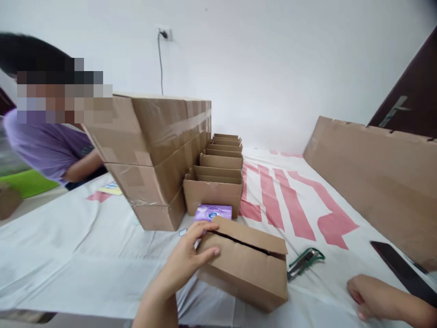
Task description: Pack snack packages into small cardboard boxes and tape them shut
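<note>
A small cardboard box lies at the table's near edge, its two top flaps folded over with a dark gap between them. My left hand grips its left end, thumb on the near flap and fingers at the far side. To the right, my right hand rests on the cloth, fingers curled in and nothing visible in it. Between that hand and the box lies a green utility knife. A purple tissue pack sits just behind the box.
Taped cartons form a stacked wall on the left, beside a row of open-topped cardboard boxes. A dark phone and a large cardboard panel are at right. Another person sits behind the stack. White-and-red cloth covers the table.
</note>
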`<state>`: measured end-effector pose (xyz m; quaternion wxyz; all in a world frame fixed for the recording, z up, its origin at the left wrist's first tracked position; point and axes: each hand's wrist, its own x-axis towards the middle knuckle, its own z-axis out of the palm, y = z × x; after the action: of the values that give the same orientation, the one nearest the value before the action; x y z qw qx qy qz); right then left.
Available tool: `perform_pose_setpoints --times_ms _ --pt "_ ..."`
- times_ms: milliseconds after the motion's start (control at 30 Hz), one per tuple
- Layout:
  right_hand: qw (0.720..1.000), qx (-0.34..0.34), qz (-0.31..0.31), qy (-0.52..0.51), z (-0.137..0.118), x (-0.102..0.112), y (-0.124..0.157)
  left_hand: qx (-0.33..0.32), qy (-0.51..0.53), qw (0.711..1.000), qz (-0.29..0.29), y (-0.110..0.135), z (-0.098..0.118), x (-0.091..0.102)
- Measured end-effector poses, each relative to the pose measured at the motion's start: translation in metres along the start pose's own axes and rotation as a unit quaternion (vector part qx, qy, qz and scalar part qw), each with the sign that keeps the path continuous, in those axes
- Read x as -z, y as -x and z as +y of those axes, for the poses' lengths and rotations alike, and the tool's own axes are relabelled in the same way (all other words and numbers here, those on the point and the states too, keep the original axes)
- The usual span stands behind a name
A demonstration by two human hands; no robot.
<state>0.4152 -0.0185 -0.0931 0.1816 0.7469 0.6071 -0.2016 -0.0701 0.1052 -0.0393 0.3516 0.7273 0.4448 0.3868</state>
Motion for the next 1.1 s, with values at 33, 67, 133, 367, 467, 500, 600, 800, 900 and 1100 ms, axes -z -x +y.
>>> perform_pose_setpoints --times_ms 33,67,133,367,467,500,600,800,900,1100 --pt "1.0 0.017 0.012 0.022 -0.001 0.004 -0.003 0.004 0.004 1.0 0.003 0.001 0.001 0.0" --pt "0.998 0.033 0.029 0.039 -0.004 0.01 -0.005 0.008 0.008 1.0 0.008 0.002 0.002 0.0" --pt "0.992 0.075 0.088 0.05 -0.017 0.03 -0.005 0.017 0.011 1.0 0.021 0.006 0.004 0.001" --pt "0.879 0.367 0.289 -0.095 -0.118 0.102 0.051 -0.044 -0.009 0.999 0.029 0.021 0.012 0.018" --pt "0.818 0.491 0.286 -0.096 -0.161 0.118 0.079 -0.1 0.013 0.994 -0.039 0.029 0.022 0.024" --pt "0.811 0.513 0.264 -0.093 -0.174 0.122 0.084 -0.115 0.019 0.991 -0.068 0.031 0.026 0.025" --pt "0.83 0.531 0.159 -0.069 -0.201 0.133 0.089 -0.135 0.019 0.981 -0.14 0.038 0.042 0.026" --pt "0.852 0.513 0.091 0.038 -0.215 0.132 0.068 -0.175 -0.016 0.965 -0.194 0.042 0.067 0.019" --pt "0.855 0.483 0.17 0.081 -0.211 0.126 0.061 -0.152 -0.091 0.971 -0.161 0.044 0.068 0.011" --pt "0.848 0.376 0.332 0.171 -0.195 0.122 0.05 -0.163 -0.242 0.955 -0.051 0.057 0.064 0.006"
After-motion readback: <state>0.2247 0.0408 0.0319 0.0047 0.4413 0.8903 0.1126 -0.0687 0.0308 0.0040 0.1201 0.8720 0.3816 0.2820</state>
